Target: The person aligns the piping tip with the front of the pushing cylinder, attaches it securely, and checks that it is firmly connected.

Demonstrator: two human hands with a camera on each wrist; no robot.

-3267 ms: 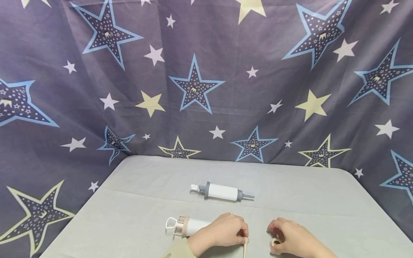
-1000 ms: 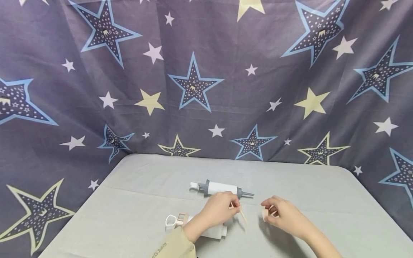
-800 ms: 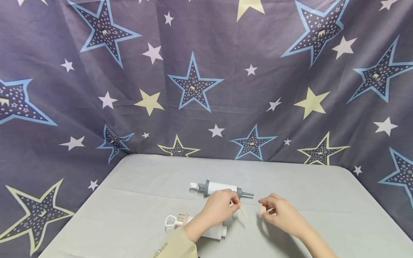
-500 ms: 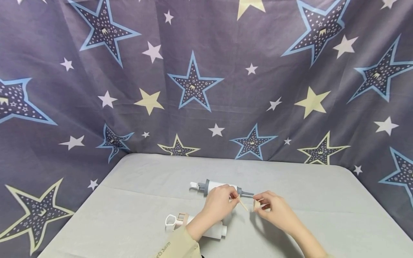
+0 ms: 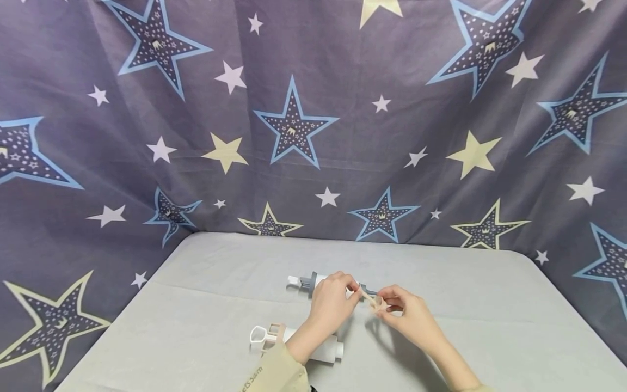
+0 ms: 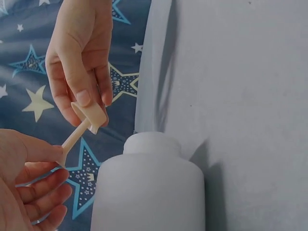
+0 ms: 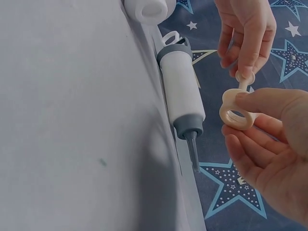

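Note:
In the head view my left hand [image 5: 331, 305] pinches the end of a thin beige nozzle [image 5: 368, 297], and my right hand [image 5: 409, 316] pinches a beige ring [image 5: 379, 305]. The left wrist view has the nozzle's narrow end [image 6: 76, 136] at the opening of the ring [image 6: 91, 115]; whether it is inside cannot be told. From the right wrist, the ring [image 7: 237, 120] shows a round hole, held between thumb and fingers. Under my left forearm lies a white cylinder with a beige handle frame [image 5: 325, 349]. Behind my left hand is a grey and white syringe-like tool [image 5: 305, 282], partly covered.
A pale cloth-covered table [image 5: 470, 294] lies under everything. Behind it hangs a dark curtain [image 5: 343, 174] printed with stars. The grey tool's thin tip [image 7: 193, 154] points away from its white barrel in the right wrist view.
Both hands have moved further from the table's front edge and closer together. The ring has come left to meet the nozzle's narrow end, where a gap stood between them before.

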